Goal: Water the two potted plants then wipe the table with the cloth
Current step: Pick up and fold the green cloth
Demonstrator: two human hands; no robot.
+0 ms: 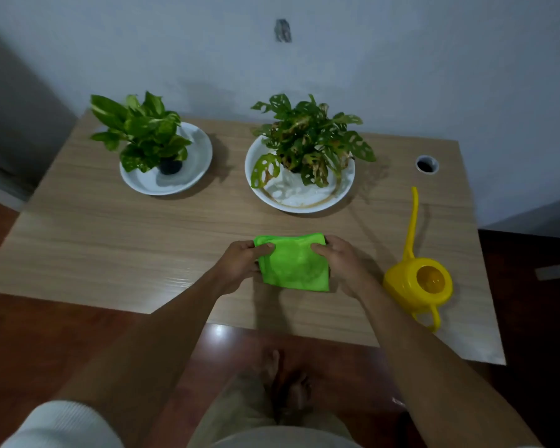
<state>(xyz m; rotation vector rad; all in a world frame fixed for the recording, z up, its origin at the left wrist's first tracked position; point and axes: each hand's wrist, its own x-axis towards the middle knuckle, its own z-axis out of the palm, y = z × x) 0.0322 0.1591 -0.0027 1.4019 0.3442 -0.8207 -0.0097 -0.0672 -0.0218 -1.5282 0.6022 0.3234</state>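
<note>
A folded bright green cloth [293,265] lies on the wooden table [110,240] near its front edge. My left hand [241,265] grips the cloth's left side with the thumb on top. My right hand [338,261] holds its right side the same way. At the back left a leafy green plant [139,130] stands in a small dark pot on a white dish [194,176]. At the back middle a plant with holed leaves [311,137] sits in a larger white dish [304,202]. A yellow watering can [417,282] with a long spout stands right of the cloth.
A round cable hole [427,164] is set in the table's back right corner. The table stands against a pale wall. Reddish floor and my feet [288,383] show below the front edge.
</note>
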